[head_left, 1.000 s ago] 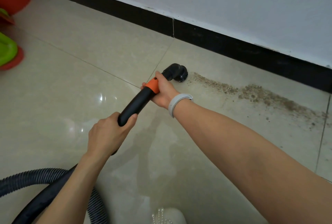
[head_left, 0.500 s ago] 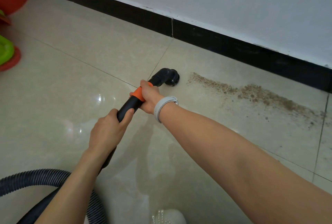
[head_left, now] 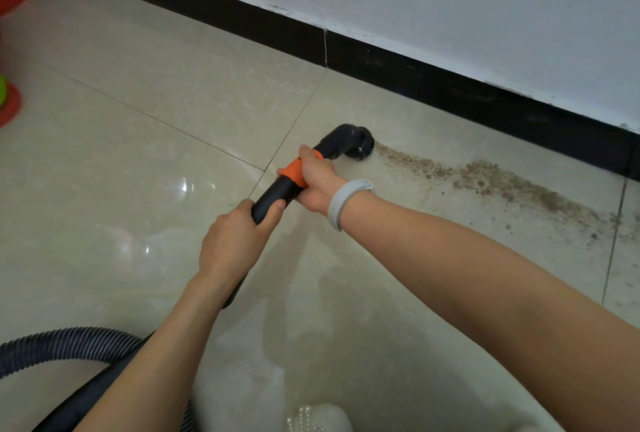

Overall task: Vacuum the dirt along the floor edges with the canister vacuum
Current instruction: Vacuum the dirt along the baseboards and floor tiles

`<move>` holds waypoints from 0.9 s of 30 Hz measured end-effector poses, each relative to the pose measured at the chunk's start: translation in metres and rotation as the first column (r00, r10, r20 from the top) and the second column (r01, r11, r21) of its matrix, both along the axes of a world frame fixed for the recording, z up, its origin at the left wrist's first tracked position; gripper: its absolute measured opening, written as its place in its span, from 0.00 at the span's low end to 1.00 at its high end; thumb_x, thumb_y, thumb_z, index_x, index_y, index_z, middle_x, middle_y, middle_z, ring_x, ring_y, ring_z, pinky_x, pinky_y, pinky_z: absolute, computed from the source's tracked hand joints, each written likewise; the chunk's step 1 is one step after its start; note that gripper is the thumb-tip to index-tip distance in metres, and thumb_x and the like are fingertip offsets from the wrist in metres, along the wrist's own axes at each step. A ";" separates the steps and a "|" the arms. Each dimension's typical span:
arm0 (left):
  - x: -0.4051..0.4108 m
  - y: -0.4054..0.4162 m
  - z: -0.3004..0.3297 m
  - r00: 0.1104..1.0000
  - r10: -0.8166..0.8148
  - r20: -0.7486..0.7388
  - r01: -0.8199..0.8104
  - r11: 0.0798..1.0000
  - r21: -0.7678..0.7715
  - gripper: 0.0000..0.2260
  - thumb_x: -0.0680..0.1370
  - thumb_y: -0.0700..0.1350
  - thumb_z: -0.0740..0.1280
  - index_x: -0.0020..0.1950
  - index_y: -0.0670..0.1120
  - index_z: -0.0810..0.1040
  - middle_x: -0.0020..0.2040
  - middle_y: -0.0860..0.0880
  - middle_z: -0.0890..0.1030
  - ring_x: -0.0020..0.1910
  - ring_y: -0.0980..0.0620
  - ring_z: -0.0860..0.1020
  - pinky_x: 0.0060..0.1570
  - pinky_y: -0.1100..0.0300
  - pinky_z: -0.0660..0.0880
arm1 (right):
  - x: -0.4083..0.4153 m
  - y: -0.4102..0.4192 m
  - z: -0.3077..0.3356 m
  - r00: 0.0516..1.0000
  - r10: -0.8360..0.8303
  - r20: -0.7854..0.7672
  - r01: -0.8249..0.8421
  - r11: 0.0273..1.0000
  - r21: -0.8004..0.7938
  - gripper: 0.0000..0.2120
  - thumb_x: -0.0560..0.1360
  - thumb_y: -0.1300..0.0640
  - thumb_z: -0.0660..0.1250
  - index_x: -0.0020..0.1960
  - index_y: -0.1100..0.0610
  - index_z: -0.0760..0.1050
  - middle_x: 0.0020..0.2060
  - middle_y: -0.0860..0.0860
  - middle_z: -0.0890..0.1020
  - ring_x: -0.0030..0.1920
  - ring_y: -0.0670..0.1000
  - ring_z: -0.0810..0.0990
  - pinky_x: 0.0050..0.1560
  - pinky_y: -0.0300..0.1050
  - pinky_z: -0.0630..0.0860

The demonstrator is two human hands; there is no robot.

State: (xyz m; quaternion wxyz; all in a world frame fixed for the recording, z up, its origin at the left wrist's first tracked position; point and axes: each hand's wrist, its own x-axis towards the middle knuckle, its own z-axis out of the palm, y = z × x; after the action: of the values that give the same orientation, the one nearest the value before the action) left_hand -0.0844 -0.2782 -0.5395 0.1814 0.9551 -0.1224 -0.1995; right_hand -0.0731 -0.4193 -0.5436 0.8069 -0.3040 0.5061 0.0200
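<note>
2 hands' fingers (left hand (head_left: 235, 241), right hand (head_left: 317, 182)) around wand (head_left: 277, 190); brush (head_left: 360, 147) at dirt (head_left: 485, 178).

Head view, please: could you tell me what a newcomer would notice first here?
Most striking is the trail of brown dirt on the beige tile floor, running alongside the black baseboard toward the right. At its left end sits the black brush nozzle of the vacuum wand. The right hand holds the orange collar, the left hand the wand lower down.
</note>
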 end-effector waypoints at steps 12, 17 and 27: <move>-0.026 0.019 0.001 0.998 -0.048 0.028 0.046 0.998 0.051 0.20 0.76 0.63 0.58 0.38 0.46 0.70 0.30 0.47 0.74 0.31 0.46 0.74 0.29 0.57 0.65 | -0.038 0.018 -0.005 1.000 -0.004 0.007 0.003 0.994 0.113 0.10 0.81 0.54 0.60 0.53 0.59 0.63 0.42 0.57 0.76 0.36 0.53 0.79 0.49 0.54 0.78; -0.040 0.044 0.003 0.999 -0.021 0.045 0.016 0.995 0.103 0.19 0.75 0.62 0.60 0.39 0.46 0.71 0.29 0.47 0.74 0.31 0.45 0.74 0.28 0.58 0.62 | -0.057 0.044 -0.007 1.000 -0.012 0.021 0.008 0.983 0.184 0.14 0.80 0.54 0.61 0.61 0.60 0.64 0.42 0.55 0.74 0.38 0.52 0.80 0.41 0.51 0.78; -0.036 0.072 0.012 0.997 -0.074 0.022 0.068 0.978 0.196 0.20 0.73 0.65 0.62 0.34 0.49 0.72 0.29 0.49 0.76 0.33 0.48 0.75 0.31 0.58 0.64 | -0.078 0.080 -0.006 0.987 -0.161 -0.020 0.161 0.955 0.250 0.10 0.80 0.52 0.60 0.53 0.59 0.65 0.39 0.55 0.75 0.45 0.56 0.82 0.46 0.49 0.79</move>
State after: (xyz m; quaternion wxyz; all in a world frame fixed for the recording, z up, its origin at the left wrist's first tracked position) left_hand -0.1208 -0.2063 -0.5278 0.0777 0.9661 -0.1389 -0.2032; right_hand -0.1510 -0.3389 -0.5494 0.8378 -0.1573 0.5225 0.0180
